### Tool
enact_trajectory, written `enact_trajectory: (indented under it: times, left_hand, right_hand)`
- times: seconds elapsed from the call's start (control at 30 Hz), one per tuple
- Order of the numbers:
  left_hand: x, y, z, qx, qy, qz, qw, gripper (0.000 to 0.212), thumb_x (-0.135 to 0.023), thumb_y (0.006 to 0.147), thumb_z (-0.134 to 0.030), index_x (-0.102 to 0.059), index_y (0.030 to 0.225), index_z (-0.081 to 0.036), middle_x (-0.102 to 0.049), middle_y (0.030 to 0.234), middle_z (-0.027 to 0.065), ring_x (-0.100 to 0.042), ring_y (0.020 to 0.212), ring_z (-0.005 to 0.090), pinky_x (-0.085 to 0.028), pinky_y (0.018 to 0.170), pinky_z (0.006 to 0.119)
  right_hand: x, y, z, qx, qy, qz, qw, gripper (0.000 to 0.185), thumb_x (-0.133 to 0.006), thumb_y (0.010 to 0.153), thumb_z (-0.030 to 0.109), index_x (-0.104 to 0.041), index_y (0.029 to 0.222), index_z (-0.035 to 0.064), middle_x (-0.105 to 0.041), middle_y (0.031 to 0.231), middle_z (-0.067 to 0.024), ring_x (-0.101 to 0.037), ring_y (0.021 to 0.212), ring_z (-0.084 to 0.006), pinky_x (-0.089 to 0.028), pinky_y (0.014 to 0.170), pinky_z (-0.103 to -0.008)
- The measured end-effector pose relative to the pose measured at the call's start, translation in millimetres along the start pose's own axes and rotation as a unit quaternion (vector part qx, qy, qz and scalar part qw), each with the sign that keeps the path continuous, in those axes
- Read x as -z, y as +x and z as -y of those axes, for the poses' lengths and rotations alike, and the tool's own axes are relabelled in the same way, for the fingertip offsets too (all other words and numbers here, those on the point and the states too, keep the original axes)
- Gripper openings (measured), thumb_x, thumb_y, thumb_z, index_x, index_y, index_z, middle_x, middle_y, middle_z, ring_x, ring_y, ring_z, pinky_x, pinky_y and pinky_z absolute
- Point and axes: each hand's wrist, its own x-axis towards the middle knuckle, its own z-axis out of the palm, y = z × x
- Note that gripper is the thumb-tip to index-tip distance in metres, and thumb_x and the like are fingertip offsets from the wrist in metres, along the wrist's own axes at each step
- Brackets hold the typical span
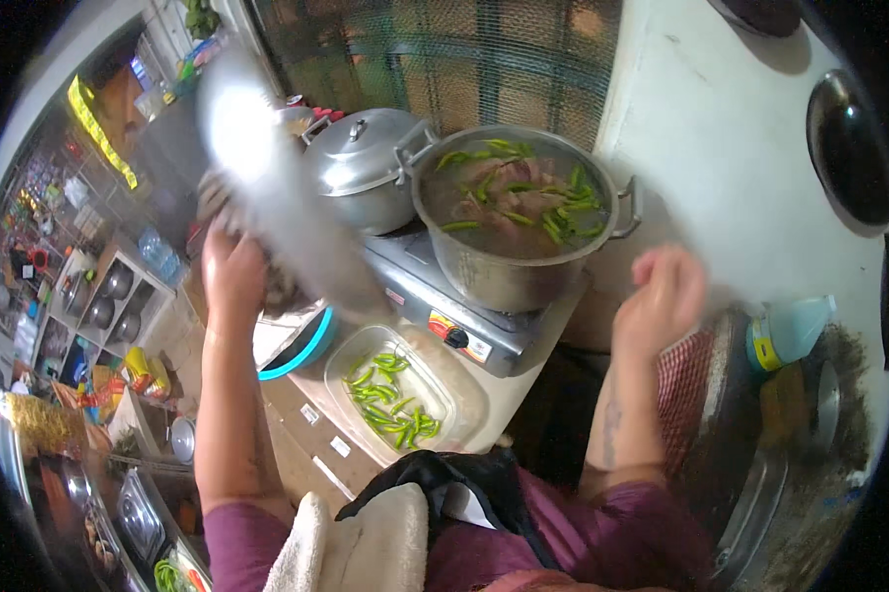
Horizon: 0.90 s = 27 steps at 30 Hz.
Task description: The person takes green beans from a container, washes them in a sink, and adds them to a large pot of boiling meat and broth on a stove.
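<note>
My left hand (233, 270) holds up a large, blurred metal pot lid (296, 200), tilted on its edge, seemingly through a dark cloth (215, 196) at its knob. Right of the big aluminum pot (504, 281), my right hand (666, 288) is raised with curled fingers; it is blurred and I see nothing in it. The pot is uncovered on a gas stove (422, 296), with green chili peppers (518, 218) floating over meat in cloudy liquid. More green chili peppers (393, 399) lie in a clear plastic container (437, 370) in front of the stove.
A lidded aluminum pot (370, 163) stands left of the open pot. Below my left hand is a turquoise-rimmed basin (315, 348). Wire mesh (444, 59) rises behind the pots. At right are a checkered cloth (685, 385) and a plastic bottle (788, 337); shelves (111, 296) stand far left.
</note>
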Motion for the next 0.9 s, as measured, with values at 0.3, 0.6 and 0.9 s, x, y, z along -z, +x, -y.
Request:
enact_trajectory:
  times: [0.3,0.6,0.9]
  left_hand:
    - [-254,75,-104,-0.227,0.427,0.262,0.835,0.026,-0.049,0.084,-0.010,-0.060,0.104,0.001,-0.065,0.101,0.0275,-0.063,0.097,0.0428,-0.049,0.087,0.047]
    - [-351,66,-69,-0.254,0.515,0.345,0.742,0.028,-0.046,0.088,-0.014,-0.065,0.106,-0.004,-0.066,0.108,0.0208,-0.064,0.102,0.0373,-0.050,0.090,0.045]
    - [-348,66,-55,-0.242,0.534,0.351,0.730,0.027,-0.049,0.085,-0.013,-0.069,0.101,-0.007,-0.068,0.107,0.0193,-0.066,0.100,0.0340,-0.052,0.087,0.044]
  right_hand:
    - [124,-197,-20,-0.380,-0.153,0.125,0.903,0.003,-0.060,0.089,0.004,-0.058,0.088,0.0020,-0.059,0.077,-0.0032,-0.056,0.067,-0.0082,-0.046,0.060,-0.0231]
    - [201,-232,-24,-0.409,-0.267,0.123,0.864,0.006,-0.062,0.088,0.009,-0.060,0.088,0.0031,-0.060,0.076,-0.0036,-0.058,0.066,-0.0103,-0.047,0.061,-0.0261]
    - [182,-232,-48,-0.451,-0.277,0.220,0.820,0.009,-0.063,0.088,0.011,-0.060,0.087,0.0032,-0.058,0.072,-0.0012,-0.053,0.063,-0.0070,-0.043,0.057,-0.0245]
